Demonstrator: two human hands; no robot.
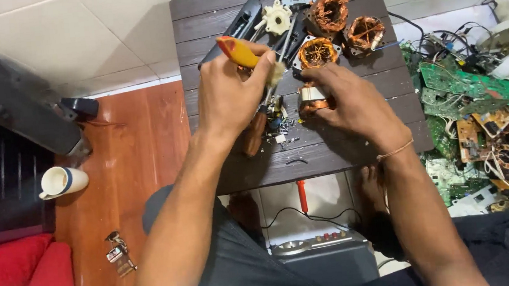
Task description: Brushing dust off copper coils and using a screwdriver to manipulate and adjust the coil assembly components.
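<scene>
Your left hand (228,96) grips an orange-handled screwdriver (238,52). Your right hand (350,99) clamps a copper-wound coil (311,97) against the dark slatted surface (329,148), three copper windings (343,25) just beyond.

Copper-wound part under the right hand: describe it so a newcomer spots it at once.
On the dark slatted table, find the three round copper-wound stators at the far edge. Nearer the person, the right hand pins a copper coil. Unlike those open rings, it is a small block with a pale band across it.
</scene>
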